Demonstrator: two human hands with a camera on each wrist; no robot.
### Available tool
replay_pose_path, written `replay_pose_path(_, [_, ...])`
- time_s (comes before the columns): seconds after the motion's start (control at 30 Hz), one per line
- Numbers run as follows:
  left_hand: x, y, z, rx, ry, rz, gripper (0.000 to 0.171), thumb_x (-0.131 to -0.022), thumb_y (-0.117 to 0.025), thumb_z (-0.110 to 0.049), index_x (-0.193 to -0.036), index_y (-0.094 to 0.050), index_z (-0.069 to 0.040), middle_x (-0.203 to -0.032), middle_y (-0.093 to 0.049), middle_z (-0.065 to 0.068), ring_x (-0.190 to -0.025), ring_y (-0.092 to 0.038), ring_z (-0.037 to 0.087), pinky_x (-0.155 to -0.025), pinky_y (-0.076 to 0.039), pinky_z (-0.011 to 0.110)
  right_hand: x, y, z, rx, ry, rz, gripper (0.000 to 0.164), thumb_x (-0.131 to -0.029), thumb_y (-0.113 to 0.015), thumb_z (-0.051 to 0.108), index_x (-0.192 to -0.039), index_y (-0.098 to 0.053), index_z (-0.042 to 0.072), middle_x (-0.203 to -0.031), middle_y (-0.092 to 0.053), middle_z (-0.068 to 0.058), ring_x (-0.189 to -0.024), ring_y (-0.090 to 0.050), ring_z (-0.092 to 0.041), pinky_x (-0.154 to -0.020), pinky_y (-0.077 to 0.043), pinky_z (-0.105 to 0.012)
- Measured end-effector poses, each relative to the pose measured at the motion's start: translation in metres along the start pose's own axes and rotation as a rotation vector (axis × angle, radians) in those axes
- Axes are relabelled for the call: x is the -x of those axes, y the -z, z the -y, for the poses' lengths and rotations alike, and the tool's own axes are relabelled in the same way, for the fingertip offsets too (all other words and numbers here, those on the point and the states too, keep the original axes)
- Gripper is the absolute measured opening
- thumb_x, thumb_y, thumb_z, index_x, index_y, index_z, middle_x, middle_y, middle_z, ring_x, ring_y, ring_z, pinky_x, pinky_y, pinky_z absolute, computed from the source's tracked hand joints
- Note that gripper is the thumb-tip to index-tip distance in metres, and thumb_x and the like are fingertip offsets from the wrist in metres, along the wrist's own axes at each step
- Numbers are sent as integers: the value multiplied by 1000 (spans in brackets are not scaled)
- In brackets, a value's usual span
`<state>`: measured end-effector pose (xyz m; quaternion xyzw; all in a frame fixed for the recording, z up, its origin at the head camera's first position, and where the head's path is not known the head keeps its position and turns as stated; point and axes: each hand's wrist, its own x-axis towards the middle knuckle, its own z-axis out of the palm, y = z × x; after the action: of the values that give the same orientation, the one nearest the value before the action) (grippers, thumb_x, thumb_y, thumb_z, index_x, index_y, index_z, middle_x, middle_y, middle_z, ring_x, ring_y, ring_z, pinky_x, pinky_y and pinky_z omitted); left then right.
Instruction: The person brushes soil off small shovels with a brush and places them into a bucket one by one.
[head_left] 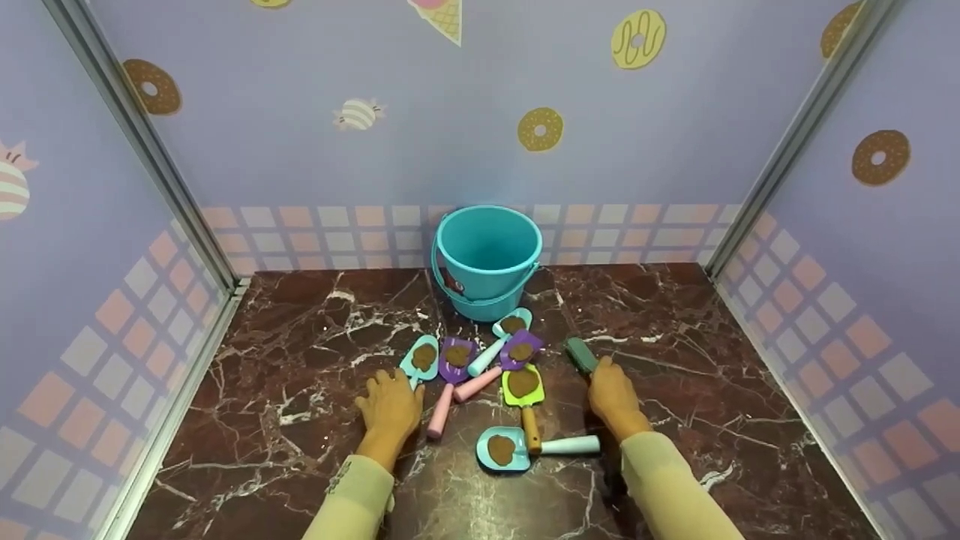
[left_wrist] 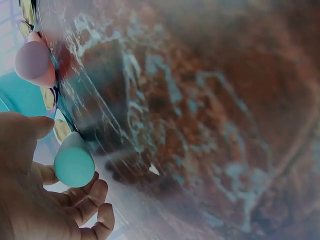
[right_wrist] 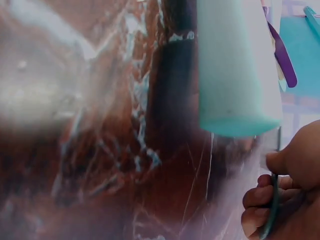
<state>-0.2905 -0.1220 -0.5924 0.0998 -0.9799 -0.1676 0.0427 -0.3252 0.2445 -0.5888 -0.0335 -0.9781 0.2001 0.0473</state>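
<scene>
Several toy shovels holding brown, sand-like clumps lie on the dark marbled tabletop. My left hand (head_left: 390, 409) is over the handle of the leftmost light blue shovel (head_left: 421, 355). In the left wrist view, its thumb and fingers lie loosely around the blue handle end (left_wrist: 75, 162) without closing on it. My right hand (head_left: 615, 394) grips a dark green, long tool (head_left: 580, 354) whose exact kind is unclear. From the right wrist, only a thin curved green edge (right_wrist: 272, 212) shows between thumb and fingers. Beside that hand is the pale blue handle (head_left: 571, 445) of the front shovel (head_left: 502, 450).
A turquoise bucket (head_left: 487, 259) with a handle stands upright at the back. Between the hands lie two purple shovels with pink handles (head_left: 456, 360) (head_left: 521, 349), a lime green shovel (head_left: 523, 386) and another light blue one (head_left: 513, 322). Patterned walls (head_left: 480, 90) enclose three sides.
</scene>
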Motion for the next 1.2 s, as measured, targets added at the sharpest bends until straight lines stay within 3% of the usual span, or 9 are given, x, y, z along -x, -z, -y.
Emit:
replay_pose_path(0.23, [-1, -6, 4, 9, 45, 46, 59, -101, -60, -36, -141, -49, 5, -133, -51, 33, -126, -47, 51, -96, -40, 71, 18, 11, 5, -28, 46, -54, 39, -99, -61, 9, -129, -48, -12, -106, -62, -31, -92, -65, -50, -82, -54, -59])
replay_pose_path(0.47, [-1, -7, 6, -4, 31, 61, 41, -104, -48, -17, -135, -49, 10, -129, -52, 37, -121, -51, 52, -94, -45, 68, 41, 29, 22, -36, 143, -138, 23, -100, -60, 11, -113, -51, -6, -88, -59, -22, -81, -65, -47, -72, -52, -59])
replay_pose_path(0.6, [0, -4, 11, 19, 26, 56, 35, -106, -43, -14, -130, -49, 10, -122, -57, 35, -115, -57, 50, -91, -50, 63, 53, 35, 33, -56, 192, -178, 19, -99, -61, 10, -109, -51, -3, -83, -57, -19, -76, -64, -46, -67, -51, -58])
replay_pose_path(0.77, [7, 5, 14, 49, -10, -32, 26, -104, -53, -19, -116, -51, 4, -105, -65, 27, -95, -67, 46, -77, -54, 59, 67, 43, 51, -89, 235, -206, 19, -99, -63, 13, -107, -52, 0, -83, -57, -17, -74, -64, -42, -62, -51, -56])
replay_pose_path(1.0, [34, 24, -9, 24, -140, -165, 33, -99, -65, -30, -111, -55, -1, -90, -66, 19, -78, -68, 39, -64, -55, 54, 89, 45, 89, -122, 360, -229, 19, -101, -61, 21, -107, -57, 3, -87, -58, -12, -76, -61, -31, -67, -53, -49])
replay_pose_path(1.07, [42, 28, -17, 13, -199, -232, 35, -97, -68, -32, -109, -58, -2, -86, -66, 17, -74, -67, 37, -60, -54, 52, 94, 43, 102, -122, 408, -240, 17, -101, -62, 21, -105, -58, 4, -87, -57, -10, -75, -60, -28, -67, -54, -46])
replay_pose_path(1.2, [58, 35, -33, -27, -326, -437, 34, -92, -74, -33, -101, -64, -3, -80, -65, 14, -69, -65, 35, -52, -51, 49, 105, 34, 125, -94, 475, -295, 20, -98, -67, 22, -101, -58, 5, -83, -55, -7, -72, -59, -29, -64, -52, -46])
